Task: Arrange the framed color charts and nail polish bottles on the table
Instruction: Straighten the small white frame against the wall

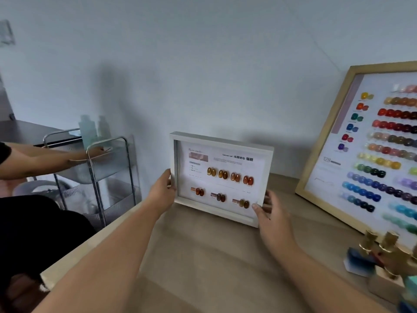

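Note:
A small white-framed color chart (222, 141) with amber and brown nail samples stands tilted near the wall on the wooden table (203, 256). My left hand (163, 192) grips its left edge. My right hand (269, 214) holds its lower right corner, thumb on the front and fingers behind. A large wood-framed color chart (325, 134) with many colored samples leans against the wall at the right. Several nail polish bottles (381, 251) with gold caps stand at the table's right front, below the large chart.
A metal-framed trolley (108, 168) with clear bottles (88, 129) stands left of the table. Another person's arm (45, 159) reaches to it from the left edge. A dark table (24, 131) stands behind it. The pale wall runs along the table's back.

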Available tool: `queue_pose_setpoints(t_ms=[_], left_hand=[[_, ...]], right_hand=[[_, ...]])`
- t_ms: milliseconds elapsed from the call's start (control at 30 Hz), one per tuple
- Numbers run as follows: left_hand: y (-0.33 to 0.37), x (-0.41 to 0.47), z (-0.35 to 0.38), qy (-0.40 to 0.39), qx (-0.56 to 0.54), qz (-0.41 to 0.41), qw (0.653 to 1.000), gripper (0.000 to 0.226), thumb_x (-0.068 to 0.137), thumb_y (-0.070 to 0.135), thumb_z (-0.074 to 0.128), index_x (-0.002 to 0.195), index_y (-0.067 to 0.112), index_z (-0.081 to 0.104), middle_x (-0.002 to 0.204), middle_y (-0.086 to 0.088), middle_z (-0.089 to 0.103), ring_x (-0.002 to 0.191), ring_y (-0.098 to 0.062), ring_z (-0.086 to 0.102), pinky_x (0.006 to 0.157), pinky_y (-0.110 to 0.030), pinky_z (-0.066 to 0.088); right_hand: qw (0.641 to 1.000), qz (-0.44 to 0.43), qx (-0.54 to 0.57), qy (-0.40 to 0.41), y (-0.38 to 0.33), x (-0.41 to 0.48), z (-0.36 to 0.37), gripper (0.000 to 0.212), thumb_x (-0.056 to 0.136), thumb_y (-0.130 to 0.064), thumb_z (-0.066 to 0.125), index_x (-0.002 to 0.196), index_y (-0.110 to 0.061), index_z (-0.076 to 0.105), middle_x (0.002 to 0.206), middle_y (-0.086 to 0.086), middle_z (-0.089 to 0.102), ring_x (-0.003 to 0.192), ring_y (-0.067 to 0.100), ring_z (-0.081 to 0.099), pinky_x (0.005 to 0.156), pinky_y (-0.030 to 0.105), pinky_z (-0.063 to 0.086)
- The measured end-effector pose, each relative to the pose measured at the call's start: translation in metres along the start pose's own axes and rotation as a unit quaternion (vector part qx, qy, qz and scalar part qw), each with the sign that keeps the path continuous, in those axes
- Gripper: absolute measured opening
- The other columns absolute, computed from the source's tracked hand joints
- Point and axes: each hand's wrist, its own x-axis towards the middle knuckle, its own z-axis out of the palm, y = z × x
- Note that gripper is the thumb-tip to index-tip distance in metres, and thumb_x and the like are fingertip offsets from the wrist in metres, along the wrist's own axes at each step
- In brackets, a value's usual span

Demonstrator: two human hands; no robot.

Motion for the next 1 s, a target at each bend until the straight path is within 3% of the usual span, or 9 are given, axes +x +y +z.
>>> queue_pose_setpoints(t_ms=[133,200,300,400,533,667,800,867,1000], left_hand=[[-0.01,0.022,0.007,-0.004,0.004,-0.01,1.0,0.02,0.085,-0.007,0.032,0.082,0.013,0.035,0.078,-0.006,0.046,0.07,-0.025,0.036,0.059,-0.029,0.032],[-0.013,0.028,0.008,-0.004,0.007,-0.005,1.0,0.018,0.086,-0.006,0.032,0.081,0.012,0.034,0.076,-0.006,0.048,0.069,-0.025,0.036,0.057,-0.029,0.031],[-0.018,0.033,0.01,0.0,0.005,0.004,1.0,0.013,0.087,-0.004,0.034,0.095,0.004,0.041,0.095,-0.017,0.06,0.075,-0.028,0.046,0.063,-0.031,0.036],[-0.023,0.034,0.014,0.01,-0.004,-0.001,1.0,0.024,0.091,0.003,0.044,0.113,0.009,0.047,0.115,-0.01,0.061,0.099,-0.026,0.055,0.079,-0.033,0.041],[-0.022,0.023,0.017,0.017,-0.042,-0.021,0.999,0.053,0.09,0.011,0.055,0.137,0.02,0.033,0.131,-0.007,0.05,0.106,-0.013,0.048,0.087,-0.03,0.041],[-0.005,-0.003,0.013,0.139,-0.071,-0.015,0.988,0.054,0.087,0.018,0.059,0.136,0.02,0.035,0.134,-0.006,0.046,0.118,-0.018,0.046,0.092,-0.031,0.036],[0.03,-0.05,0.018,0.223,-0.06,0.086,0.969,0.035,0.086,0.014,0.059,0.119,0.02,0.048,0.117,-0.001,0.053,0.105,-0.011,0.049,0.09,-0.029,0.038],[0.055,-0.079,0.031,0.199,-0.086,0.135,0.967,0.028,0.085,0.012,0.059,0.109,0.024,0.049,0.107,0.004,0.055,0.097,-0.007,0.05,0.083,-0.025,0.039],[0.105,-0.143,0.073,0.091,-0.135,0.193,0.968,0.024,0.084,0.012,0.059,0.097,0.031,0.052,0.094,0.013,0.058,0.09,0.001,0.055,0.07,-0.02,0.042]], right_hand=[[1.0,0.002,-0.002,0.008,0.01,0.016,0.017,0.036,0.088,-0.02,0.057,0.123,-0.026,0.047,0.097,-0.022,0.056,0.086,-0.006,0.053,0.071,0.021,0.043],[1.0,-0.004,0.003,0.006,0.013,0.021,0.022,0.036,0.088,-0.02,0.057,0.122,-0.027,0.047,0.097,-0.023,0.056,0.088,-0.005,0.054,0.07,0.02,0.042],[1.0,-0.006,0.018,0.007,0.017,0.023,0.023,0.037,0.086,-0.02,0.06,0.121,-0.026,0.049,0.097,-0.022,0.056,0.089,-0.003,0.055,0.069,0.017,0.041],[1.0,0.003,0.018,0.001,0.019,0.019,0.022,0.041,0.085,-0.022,0.062,0.123,-0.026,0.048,0.101,-0.017,0.058,0.094,0.004,0.057,0.072,0.017,0.042],[1.0,0.016,-0.004,-0.018,0.018,0.01,0.015,0.058,0.083,-0.027,0.064,0.134,-0.026,0.036,0.122,-0.009,0.053,0.114,0.01,0.049,0.091,0.028,0.04],[1.0,-0.001,-0.017,0.003,0.008,-0.013,-0.001,0.06,0.082,-0.023,0.066,0.135,-0.025,0.036,0.13,-0.006,0.047,0.121,0.011,0.043,0.103,0.039,0.039],[0.996,-0.081,-0.024,0.016,-0.006,-0.05,-0.033,0.045,0.082,-0.022,0.065,0.117,-0.035,0.041,0.117,-0.017,0.049,0.11,-0.005,0.045,0.094,0.024,0.041],[0.993,-0.109,-0.04,0.022,-0.012,-0.069,-0.058,0.037,0.082,-0.026,0.063,0.107,-0.041,0.04,0.107,-0.023,0.05,0.103,-0.009,0.047,0.084,0.015,0.04],[0.979,-0.171,-0.065,0.086,-0.026,-0.104,-0.123,0.02,0.082,-0.025,0.062,0.093,-0.033,0.047,0.086,-0.014,0.052,0.082,0.004,0.052,0.07,0.015,0.043]])
